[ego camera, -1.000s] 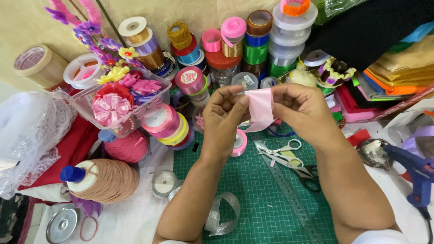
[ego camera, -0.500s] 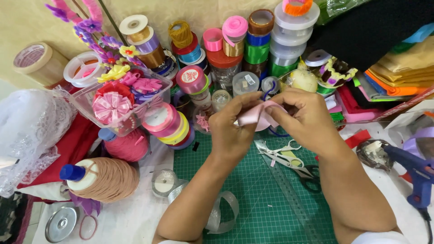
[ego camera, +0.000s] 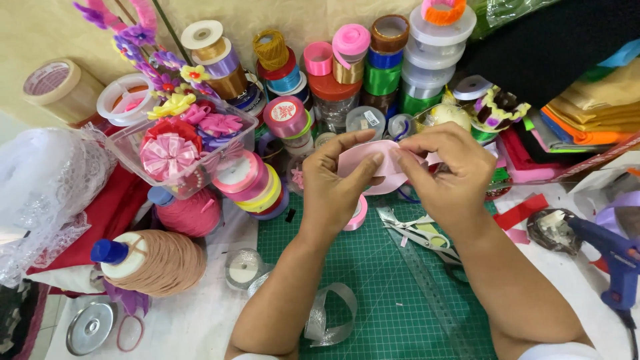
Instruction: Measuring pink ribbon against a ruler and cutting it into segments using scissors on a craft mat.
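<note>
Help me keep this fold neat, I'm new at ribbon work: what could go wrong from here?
The pink ribbon piece is pinched only by fingertips of the left hand and right hand, so the fold may slip open. The scissors lie right under the right wrist, and could snag it.

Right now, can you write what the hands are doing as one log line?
left hand: pinching pink ribbon piece | right hand: folding same piece | below: green cutting mat | nearby: scissors
</note>
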